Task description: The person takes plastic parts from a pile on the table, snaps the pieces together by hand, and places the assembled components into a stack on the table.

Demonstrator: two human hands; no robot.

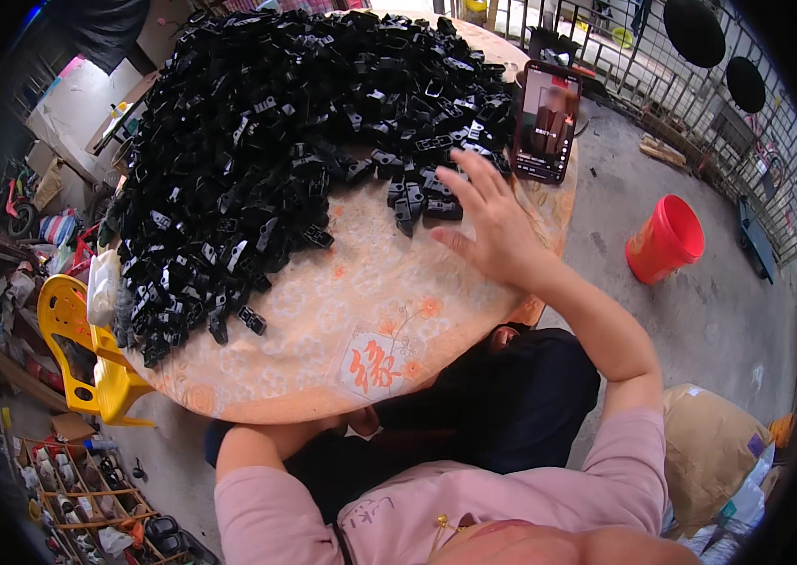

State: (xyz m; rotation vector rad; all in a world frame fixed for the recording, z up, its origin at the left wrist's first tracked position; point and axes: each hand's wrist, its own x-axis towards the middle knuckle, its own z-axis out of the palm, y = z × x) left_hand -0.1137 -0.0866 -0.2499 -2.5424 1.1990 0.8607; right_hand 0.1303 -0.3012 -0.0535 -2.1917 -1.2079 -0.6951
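Fingers spread, my right hand is raised by the right side of the round table, with nothing held in it. Just beyond its fingertips lie small black plastic parts, part of a big heap that covers the far and left portions of the tabletop. A phone with a lit screen stands tilted past that hand, at the heap's right edge. My left forearm runs along under the near table edge. Only a bit of my left hand shows there; its fingers are hidden.
A red bucket stands on the floor to the right. On the left are a yellow plastic chair and a rack of shoes. A large brown sack sits at the lower right. Metal bars line the far right.
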